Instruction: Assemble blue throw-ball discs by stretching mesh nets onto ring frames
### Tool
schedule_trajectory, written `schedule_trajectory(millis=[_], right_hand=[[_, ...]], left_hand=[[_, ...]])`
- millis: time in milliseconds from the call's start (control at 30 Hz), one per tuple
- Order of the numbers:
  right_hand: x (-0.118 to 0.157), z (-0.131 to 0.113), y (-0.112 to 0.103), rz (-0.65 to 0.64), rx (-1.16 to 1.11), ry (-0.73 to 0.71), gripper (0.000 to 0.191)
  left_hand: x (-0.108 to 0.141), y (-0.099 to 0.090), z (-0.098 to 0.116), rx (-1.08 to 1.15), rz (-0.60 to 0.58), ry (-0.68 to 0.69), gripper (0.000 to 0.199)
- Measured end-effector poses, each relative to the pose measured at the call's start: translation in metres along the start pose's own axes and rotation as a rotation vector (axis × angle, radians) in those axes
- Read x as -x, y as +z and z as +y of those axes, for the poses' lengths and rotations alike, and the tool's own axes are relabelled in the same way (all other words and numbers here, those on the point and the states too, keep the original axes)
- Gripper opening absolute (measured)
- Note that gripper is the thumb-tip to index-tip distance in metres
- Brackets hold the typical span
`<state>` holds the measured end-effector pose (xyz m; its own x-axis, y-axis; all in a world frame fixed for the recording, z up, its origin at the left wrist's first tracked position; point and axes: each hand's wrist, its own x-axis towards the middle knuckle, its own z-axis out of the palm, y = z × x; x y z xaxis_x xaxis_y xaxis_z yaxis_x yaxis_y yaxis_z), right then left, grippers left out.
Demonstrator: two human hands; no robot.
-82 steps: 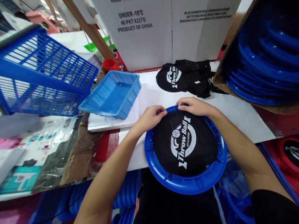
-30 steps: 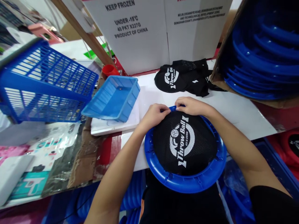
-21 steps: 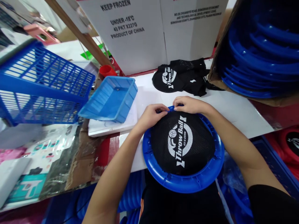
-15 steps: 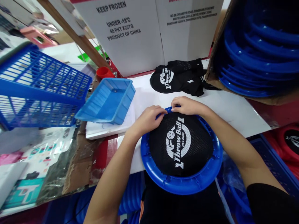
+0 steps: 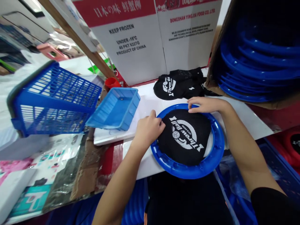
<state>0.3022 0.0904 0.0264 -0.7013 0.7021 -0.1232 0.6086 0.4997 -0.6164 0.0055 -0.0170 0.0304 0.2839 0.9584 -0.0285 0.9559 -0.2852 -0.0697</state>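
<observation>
A blue plastic ring lies tilted at the table's front edge, close to my body. Inside it sits a black mesh disc with white "Throw Ball" print slanting down to the right. A gap shows between mesh and ring at the lower right. My left hand is closed on the ring's left side, its thumb by the mesh edge. At the far side, my right hand has thumb and forefinger pinched at the mesh edge over the ring. Their fingertips partly hide the contact. More black mesh discs lie in a pile behind the ring.
At right, a carton holds stacked blue rings. A light-blue tray and a blue basket stand left, near a red cup. White printed cartons close off the back. Red rings lie lower right.
The mesh print has turned clockwise, and a gap now shows at the lower right. My hands have moved apart, left down the ring's side, right along its far rim. The view has shifted upward.
</observation>
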Motion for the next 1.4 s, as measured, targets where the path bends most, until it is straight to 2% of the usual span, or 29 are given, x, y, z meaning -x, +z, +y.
schedule_trajectory(millis=[67,133,233,333,400,433,500,600,800,900,1033,1167,1300,1400], right_hand=[[0.003,0.0,-0.002,-0.062,-0.017,0.004,0.042],[0.003,-0.003,0.001,-0.132,0.001,0.023,0.046],[-0.004,-0.015,0.018,-0.187,0.06,0.02,0.04],[-0.019,-0.029,0.043,-0.179,0.073,-0.086,0.028],[-0.027,-0.038,0.057,-0.18,0.045,-0.182,0.032],[-0.029,-0.041,0.062,-0.184,0.026,-0.216,0.036],[-0.03,-0.045,0.065,-0.188,-0.007,-0.23,0.037],[-0.02,-0.045,0.055,-0.197,0.004,-0.152,0.029],[-0.005,-0.038,0.03,-0.218,-0.007,-0.12,0.014],[-0.008,-0.035,0.027,-0.163,-0.055,-0.117,0.013],[-0.012,-0.029,0.026,-0.106,-0.123,-0.118,0.017],[-0.015,-0.022,0.025,-0.078,-0.186,-0.089,0.021],[-0.019,-0.017,0.025,-0.085,-0.237,-0.082,0.021],[-0.022,-0.013,0.026,-0.101,-0.27,-0.089,0.02]], left_hand=[[0.01,-0.003,-0.006,-0.034,0.026,0.069,0.039],[0.018,-0.003,-0.01,0.025,0.027,0.158,0.041],[0.022,-0.002,-0.006,0.139,0.031,0.29,0.043],[0.014,0.002,0.005,0.134,0.125,0.453,0.029],[0.007,0.008,0.01,0.133,0.162,0.527,0.02],[0.004,0.012,0.01,0.149,0.161,0.54,0.021],[0.001,0.019,0.006,0.212,0.134,0.529,0.028],[0.0,0.025,-0.002,0.298,0.081,0.495,0.028],[0.005,0.021,-0.007,0.339,0.019,0.353,0.043],[0.004,0.021,-0.013,0.43,-0.02,0.329,0.037],[-0.003,0.024,-0.031,0.68,-0.089,0.33,0.022],[-0.008,0.023,-0.045,0.912,-0.084,0.24,0.016],[-0.011,0.022,-0.049,0.955,-0.034,0.145,0.018],[-0.013,0.024,-0.05,0.924,-0.046,0.151,0.018]])
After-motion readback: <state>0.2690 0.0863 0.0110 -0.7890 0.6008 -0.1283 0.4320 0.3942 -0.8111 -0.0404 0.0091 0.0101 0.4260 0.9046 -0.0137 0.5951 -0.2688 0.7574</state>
